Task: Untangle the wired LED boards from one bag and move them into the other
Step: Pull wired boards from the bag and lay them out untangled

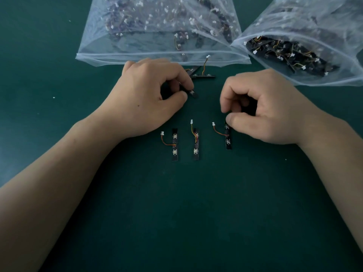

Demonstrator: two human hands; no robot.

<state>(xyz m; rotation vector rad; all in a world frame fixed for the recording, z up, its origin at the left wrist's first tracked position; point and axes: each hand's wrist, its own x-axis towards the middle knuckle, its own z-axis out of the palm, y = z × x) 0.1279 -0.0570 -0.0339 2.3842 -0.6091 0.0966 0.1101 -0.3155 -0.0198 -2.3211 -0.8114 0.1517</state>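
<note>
Three boards (196,144) are lying untangled in a row, right fingers (235,122) pinching the rightmost (228,140), apparently aligning it, left fingers (179,97) pinching a fourth board (193,94)

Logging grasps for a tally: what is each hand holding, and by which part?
Left hand pinches one LED board near its end; right hand pinches the far end of the rightmost board in the row.
</note>
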